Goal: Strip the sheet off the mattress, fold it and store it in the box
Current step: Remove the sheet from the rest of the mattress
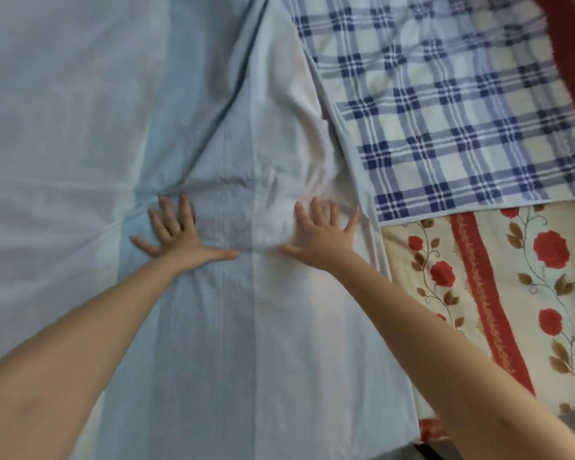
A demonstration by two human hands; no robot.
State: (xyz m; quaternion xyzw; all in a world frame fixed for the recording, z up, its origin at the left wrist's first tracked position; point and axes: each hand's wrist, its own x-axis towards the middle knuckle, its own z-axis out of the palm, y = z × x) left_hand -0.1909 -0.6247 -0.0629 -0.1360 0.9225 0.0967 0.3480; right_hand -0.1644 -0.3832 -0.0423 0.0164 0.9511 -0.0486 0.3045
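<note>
The main risk lay in the cloth bunched just beyond the fingertips: the pale blue sheet [213, 327] rose there in a ridge of wrinkles [263, 175], and if the palms pushed forward the creases would likely be pressed into the fold rather than smoothed out. A second risk was that the upper layer might slide over the layer beneath it and leave the long edges uneven, since both hands bore on the same narrow band with nothing anchoring its far end. The sheet's right edge also lay over the blue plaid blanket [445, 111] and the red floral blanket [495, 293], so a careless drag could pull those askew. Both arms reached forward, nearly straight. The left hand [176, 234], with a ring [177, 229] on one finger, lay palm down on the sheet, fingers splayed wide and thumb pointing inward. The right hand [319, 234] mirrored it near the sheet's right edge, also flat, fingers spread and gripping nothing. The thumbs were near each other but apart. The sheet was spread across the bed, seemingly partly folded; the box was not in view.
</note>
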